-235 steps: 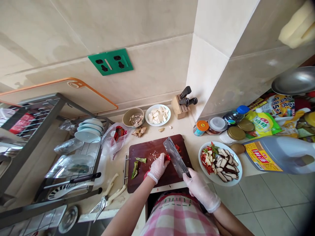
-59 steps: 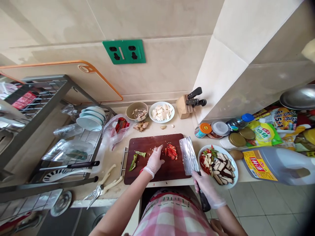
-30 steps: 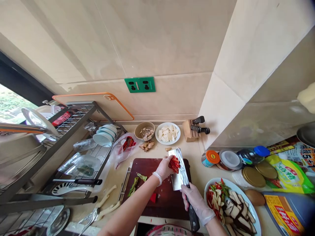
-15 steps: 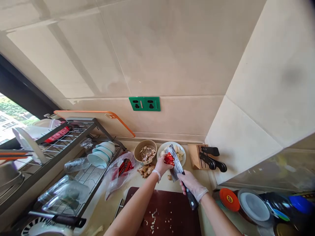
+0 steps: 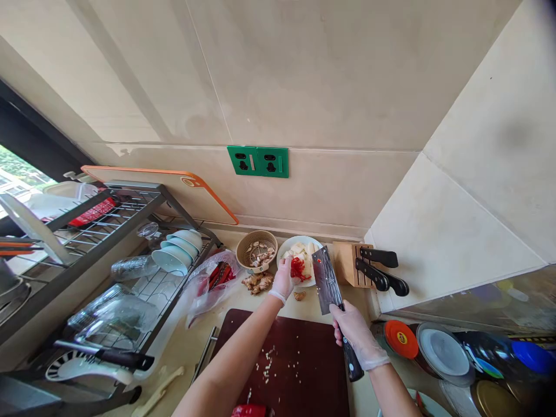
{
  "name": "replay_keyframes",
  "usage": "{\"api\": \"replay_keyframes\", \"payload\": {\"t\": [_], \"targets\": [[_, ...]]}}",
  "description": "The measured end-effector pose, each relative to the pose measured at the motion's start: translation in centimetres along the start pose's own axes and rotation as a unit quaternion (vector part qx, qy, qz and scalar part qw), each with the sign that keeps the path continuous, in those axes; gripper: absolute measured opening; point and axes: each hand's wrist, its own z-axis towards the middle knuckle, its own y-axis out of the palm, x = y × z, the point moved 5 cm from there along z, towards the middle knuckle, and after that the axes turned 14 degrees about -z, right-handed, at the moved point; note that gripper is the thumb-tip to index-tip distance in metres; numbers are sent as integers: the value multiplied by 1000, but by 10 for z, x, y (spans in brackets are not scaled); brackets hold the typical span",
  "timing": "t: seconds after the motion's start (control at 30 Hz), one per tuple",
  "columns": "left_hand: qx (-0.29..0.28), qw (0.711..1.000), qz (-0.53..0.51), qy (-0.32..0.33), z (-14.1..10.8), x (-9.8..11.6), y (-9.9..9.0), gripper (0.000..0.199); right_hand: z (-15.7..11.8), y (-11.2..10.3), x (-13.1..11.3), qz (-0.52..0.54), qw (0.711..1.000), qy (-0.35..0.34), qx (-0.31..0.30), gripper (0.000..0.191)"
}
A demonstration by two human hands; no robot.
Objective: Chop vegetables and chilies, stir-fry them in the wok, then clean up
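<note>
My gloved right hand (image 5: pixel 354 335) grips the black handle of a wide steel cleaver (image 5: pixel 328 279), its blade raised over the counter just right of a white plate (image 5: pixel 289 248) of pale sliced food. A heap of chopped red chilli (image 5: pixel 297 269) lies on that plate's near side. My gloved left hand (image 5: pixel 283 278) rests at the plate's edge, touching the chilli; its fingers are hidden behind the hand. A dark red cutting board (image 5: pixel 295 365) with white bits lies below my arms, a red chilli piece (image 5: pixel 248 410) at its near edge.
A woven basket (image 5: pixel 256 251), ginger pieces (image 5: pixel 259 281) and a plastic bag of chillies (image 5: pixel 214 281) sit left of the plate. A knife block (image 5: pixel 353 264) stands to the right. A dish rack (image 5: pixel 108 278) with bowls fills the left; jars and lids (image 5: pixel 438 353) crowd the right.
Chopped chilli was scooped from the board onto the cleaver, carried to the back plate and pushed off. The cleaver has now swung right, clear of the plate; the view tilted up.
</note>
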Motion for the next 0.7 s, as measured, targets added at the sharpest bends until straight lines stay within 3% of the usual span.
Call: {"api": "replay_keyframes", "payload": {"t": [0.2,0.4,0.47,0.57,0.7], "targets": [[-22,1000,6,-10,-4,-10,-4,75,-15,3,15,28,999,9,22,23],[-32,999,-10,10,-3,2,-19,74,-36,1,30,67,998,0,14,25],[-12,1000,-14,18,-10,7,-37,57,-47,0,37,81,997,-4,-3,26],[39,999,-13,17,-36,4,-77,38,-65,-2,54,96,995,2,-39,28],[84,996,5,1,-111,-14,-142,35,-82,1,88,67,996,6,-59,33]]}}
